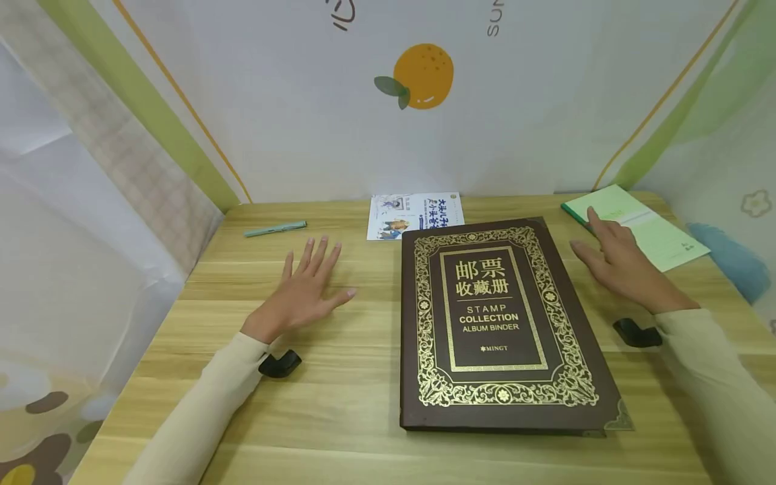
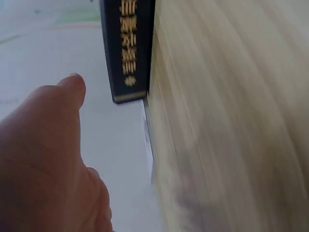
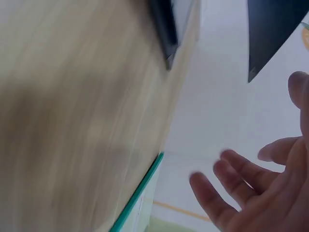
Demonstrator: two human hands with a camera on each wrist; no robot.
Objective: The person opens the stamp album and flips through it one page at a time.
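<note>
**Both hands flat & free, stamp album shut between them**

Stamp album [image 1: 500, 323] lies closed, cover up, on the wooden table [image 1: 339, 404], a bit right of centre, its near edge close to the table's front edge. Looks parked square to the person so the cover can be read and opened from the right side, judging by how it sits.

Left hand [image 1: 303, 293] hovers or rests low over bare wood left of the album, fingers straight & spread, holding nothing; clear gap to the album's left edge. Right hand [image 1: 621, 259] is fingers-out too, empty, just right of the album's upper right edge, fingertips at or over the near corner of the green notebook [image 1: 636, 225] – contact w/ the notebook can't be told. Right wrist view shows those fingers [image 3: 241, 179] loosely apart, nothing in them; left wrist view is blurred, only the thumb side [image 2: 48, 145] & the album spine [image 2: 126, 48] show.

Room: wide open wood left & in front of the left hand. Tighter on the right, w/ notebook near the table's right edge. At the back, a printed booklet [image 1: 415, 215] touches or slips under the album's top edge; teal pen [image 1: 275, 229] lies well apart, back left. Fabric walls close in on three sides.
</note>
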